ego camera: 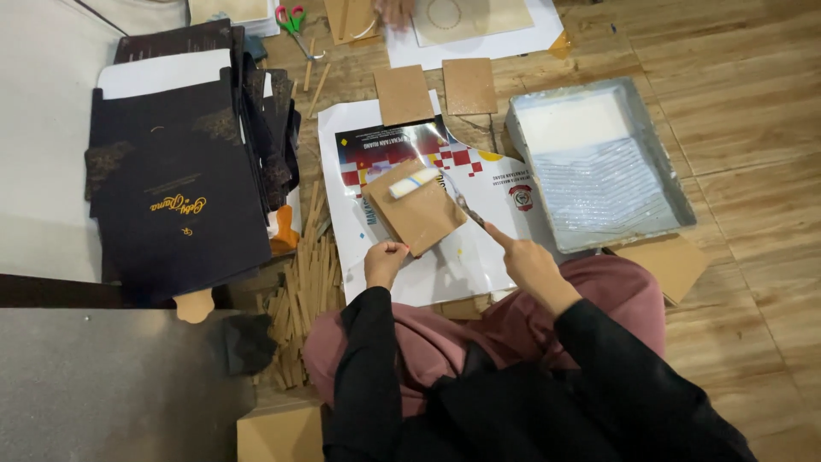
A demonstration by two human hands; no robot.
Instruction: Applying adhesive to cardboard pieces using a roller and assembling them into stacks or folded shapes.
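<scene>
Brown cardboard is what we are working on here: a square card piece sits near the middle of the frame, tilted, on a glossy printed sheet spread over the wooden floor. Our left hand is closed on the card's lower corner, pinching it in place. Our right hand grips the handle of a small paint roller, whose pale sleeve lies across the upper part of the card.

Judging by the roller's place, the coating of this card looks to be in hand rather than finished; we cannot tell from the picture how much of its face is already wet. To the right, a grey roller tray holds a white liquid, glue or paint, so there is plenty left to draw on. Two more brown card squares lie just above the printed sheet, seemingly waiting their turn.

At the left of the frame a stack of dark folded covers with gold lettering lies on the floor, and beside it a scatter of thin card strips. At the top edge are scissors with red and green handles, and another person's hand rests on paper there, well apart from ours.
</scene>
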